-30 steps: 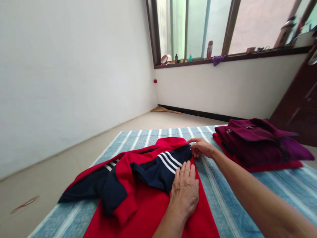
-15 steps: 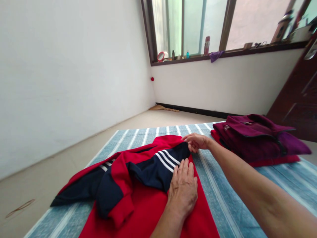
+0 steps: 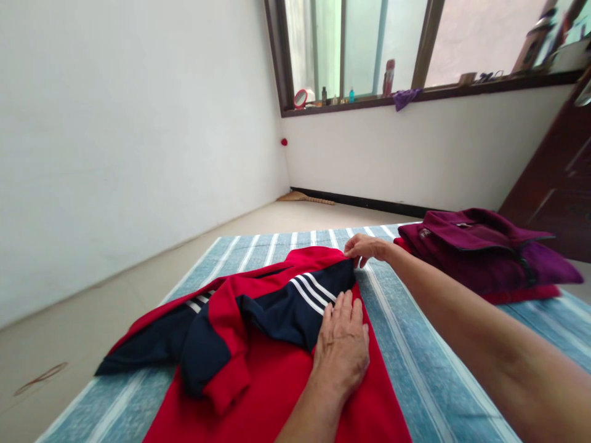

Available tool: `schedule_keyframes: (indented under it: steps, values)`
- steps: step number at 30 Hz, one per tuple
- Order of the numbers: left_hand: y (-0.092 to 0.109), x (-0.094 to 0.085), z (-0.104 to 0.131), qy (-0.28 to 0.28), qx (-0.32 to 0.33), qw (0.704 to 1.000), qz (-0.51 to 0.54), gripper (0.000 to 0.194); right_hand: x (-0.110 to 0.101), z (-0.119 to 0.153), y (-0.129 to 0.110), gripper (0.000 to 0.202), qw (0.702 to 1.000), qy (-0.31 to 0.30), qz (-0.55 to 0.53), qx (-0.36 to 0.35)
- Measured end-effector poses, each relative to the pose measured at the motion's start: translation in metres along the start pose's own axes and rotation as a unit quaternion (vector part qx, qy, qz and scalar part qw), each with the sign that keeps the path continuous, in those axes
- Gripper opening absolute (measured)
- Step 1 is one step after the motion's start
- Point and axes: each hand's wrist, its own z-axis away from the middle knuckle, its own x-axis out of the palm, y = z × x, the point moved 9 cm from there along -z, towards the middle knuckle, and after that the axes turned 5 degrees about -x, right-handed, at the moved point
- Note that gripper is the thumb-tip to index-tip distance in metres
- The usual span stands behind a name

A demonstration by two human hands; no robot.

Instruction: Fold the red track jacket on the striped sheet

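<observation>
A red and navy jacket (image 3: 277,375) with white stripes lies spread on the blue striped cloth (image 3: 397,344). One sleeve is folded over its body, the red cuff toward me; another navy part reaches out to the left. My left hand (image 3: 342,344) rests flat on the jacket beside the white stripes, fingers stretched out. At the jacket's far right corner, by the shoulder, my right hand (image 3: 364,247) pinches the edge of the fabric between thumb and fingers.
Folded maroon and red clothes (image 3: 480,255) are stacked at the right of the cloth. Beyond are a window sill (image 3: 351,104) with bottles and a round mirror, a dark door (image 3: 558,197) and a broom (image 3: 307,198) on the floor. A white wall stands left.
My right hand has closed its fingers on the jacket's far corner, where they were more spread before. My left hand stays in place. The view has shifted slightly.
</observation>
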Motion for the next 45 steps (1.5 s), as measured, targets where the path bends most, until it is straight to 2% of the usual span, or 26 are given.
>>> schedule_keyframes:
  steps: [4,8,19,26,33,40,45]
  values:
    - [0.000,-0.001,0.000,-0.001,0.003,1.000,0.004,0.049,-0.008,-0.001,-0.011,0.012,0.997,0.061,0.039,-0.036]
    - [0.001,-0.002,0.001,0.002,0.004,1.000,0.009,0.048,-0.012,0.001,-0.020,0.012,0.992,0.094,0.054,-0.069]
    - [0.002,-0.004,0.000,0.008,0.008,1.000,0.003,0.046,-0.005,0.008,-0.041,0.012,0.990,0.061,0.018,-0.123]
    - [0.002,-0.002,-0.001,0.008,0.015,1.000,0.004,0.045,0.006,0.000,-0.038,0.008,0.993,0.028,0.057,-0.095]
    - [0.003,-0.005,0.001,0.008,0.012,1.000,0.008,0.046,0.007,0.013,-0.031,0.004,0.994,0.014,0.022,-0.108]
    - [0.003,-0.004,0.002,0.022,0.016,1.000,0.007,0.045,-0.001,0.015,-0.016,0.014,0.995,0.052,0.009,-0.081]
    - [0.002,-0.003,0.002,0.028,0.015,0.999,0.005,0.045,-0.005,0.013,-0.003,0.010,0.995,0.093,0.035,-0.029]
